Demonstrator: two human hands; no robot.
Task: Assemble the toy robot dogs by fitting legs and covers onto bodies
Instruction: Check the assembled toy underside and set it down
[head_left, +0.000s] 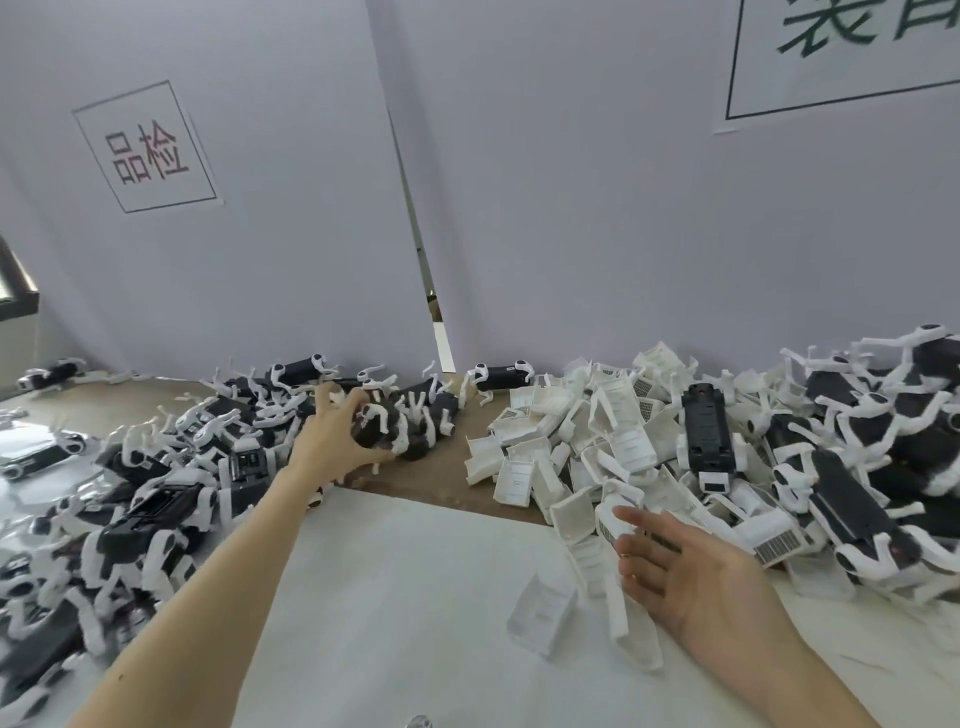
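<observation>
My left hand (332, 436) reaches far forward and curls its fingers round a black toy dog body with white legs (387, 426) at the edge of the left pile. My right hand (675, 566) hovers open, fingers straight, just over white plastic covers (602, 525) at the near edge of the cover heap. A clear-white cover (540, 618) lies alone on the white sheet in front of that hand.
Assembled black-and-white dogs (150, 499) pile up on the left. A heap of white covers (582, 441) fills the middle right, with more dogs (872, 452) stacked at far right. A white sheet (389, 597) covers the near table; grey partition boards (571, 208) stand behind.
</observation>
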